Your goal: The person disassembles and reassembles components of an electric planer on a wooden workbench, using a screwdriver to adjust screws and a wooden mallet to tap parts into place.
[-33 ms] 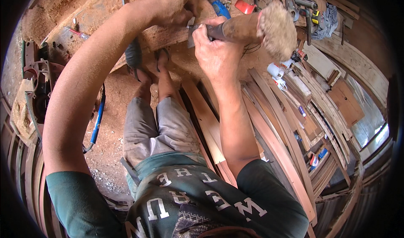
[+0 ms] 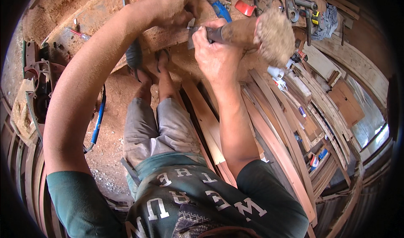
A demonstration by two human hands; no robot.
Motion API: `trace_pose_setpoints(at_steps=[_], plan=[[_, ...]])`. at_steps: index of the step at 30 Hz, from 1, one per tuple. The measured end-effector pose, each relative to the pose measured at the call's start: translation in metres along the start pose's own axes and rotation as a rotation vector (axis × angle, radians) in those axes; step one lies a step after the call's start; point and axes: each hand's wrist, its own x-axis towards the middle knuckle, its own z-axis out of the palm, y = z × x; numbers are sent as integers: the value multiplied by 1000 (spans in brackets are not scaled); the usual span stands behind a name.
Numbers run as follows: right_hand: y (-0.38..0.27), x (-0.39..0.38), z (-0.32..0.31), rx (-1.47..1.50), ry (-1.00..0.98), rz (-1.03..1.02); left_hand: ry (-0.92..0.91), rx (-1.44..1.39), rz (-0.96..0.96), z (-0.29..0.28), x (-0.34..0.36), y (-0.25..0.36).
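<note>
My right hand [image 2: 216,57] is closed round the dark neck of a wood chisel [image 2: 240,31]. The chisel's thick wooden handle slants up to the right and ends in a frayed, mushroomed head. Its flat metal blade shows just left of my fingers, by the edge of a sawdust-covered board [image 2: 166,39]. Reaching across from the left, my left hand [image 2: 179,8] is at the top of the view, a little beyond the blade. Its fingers are curled, and what they hold, if anything, is hidden. A small pale piece [image 2: 191,22] lies between the two hands.
Beyond my right hand lie a blue-handled tool [image 2: 219,8], a red plastic piece [image 2: 244,7] and a power tool [image 2: 296,4]. A screwdriver [image 2: 78,33] lies at the left. Long planks [image 2: 273,141] fill the lower right, and a blue cable [image 2: 97,122] hangs beside my legs.
My right hand and the chisel have shifted very slightly left, the mushroomed head a little down. My left hand is in nearly the same place.
</note>
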Motion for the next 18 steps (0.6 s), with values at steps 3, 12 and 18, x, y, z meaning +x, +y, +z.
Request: trace_pose_setpoints(at_steps=[3,12,18], plan=[[-2,-7,-6,-45,-8,48,-26,-8,-50,-9,-2,13],[-35,-19,-52,-409,115,98,191,76,-70,-5,-17,9],[-17,-4,-106,-590,21,-256,384,69,-401,10,-40,65]])
